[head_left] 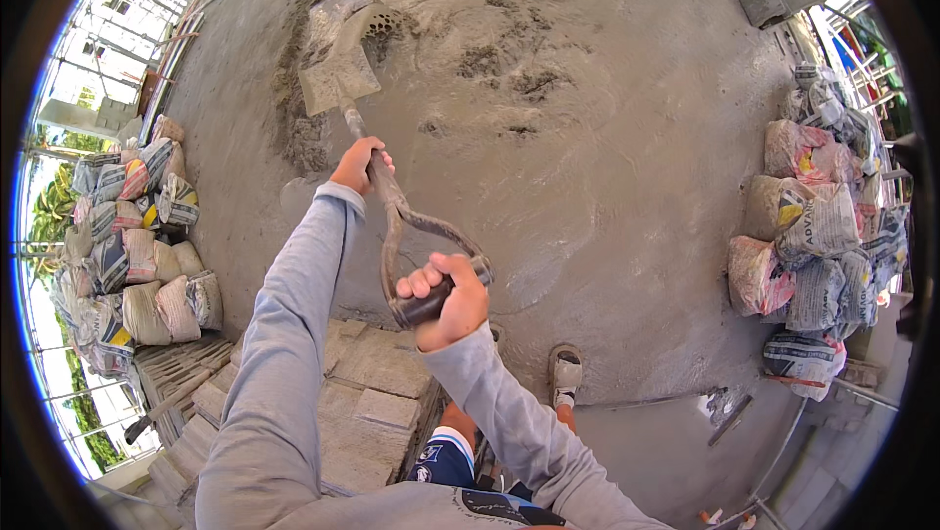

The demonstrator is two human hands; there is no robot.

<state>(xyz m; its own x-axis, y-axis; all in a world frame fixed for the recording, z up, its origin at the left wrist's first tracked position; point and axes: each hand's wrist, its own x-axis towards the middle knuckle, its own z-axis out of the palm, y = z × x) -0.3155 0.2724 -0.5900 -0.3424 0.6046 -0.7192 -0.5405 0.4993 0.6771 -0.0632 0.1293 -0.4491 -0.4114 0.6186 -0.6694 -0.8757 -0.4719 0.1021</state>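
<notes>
A mortar-coated shovel (339,76) stretches away from me, its blade over the wet grey mix (548,168). Several round holes show near the blade's far right edge. My left hand (362,165) is wrapped round the shaft, just below the blade. Closer to my body, my right hand (450,300) grips the dark crossbar of the D-shaped handle. Around the blade the mix is rough and churned, with darker lumps to its right.
Filled sacks (137,246) are stacked at the left, and more sacks (818,226) at the right. Concrete blocks (377,408) lie by my legs. A long-handled tool (176,403) rests beside stacked slats at lower left. My shod foot (565,373) stands at the mix's near side.
</notes>
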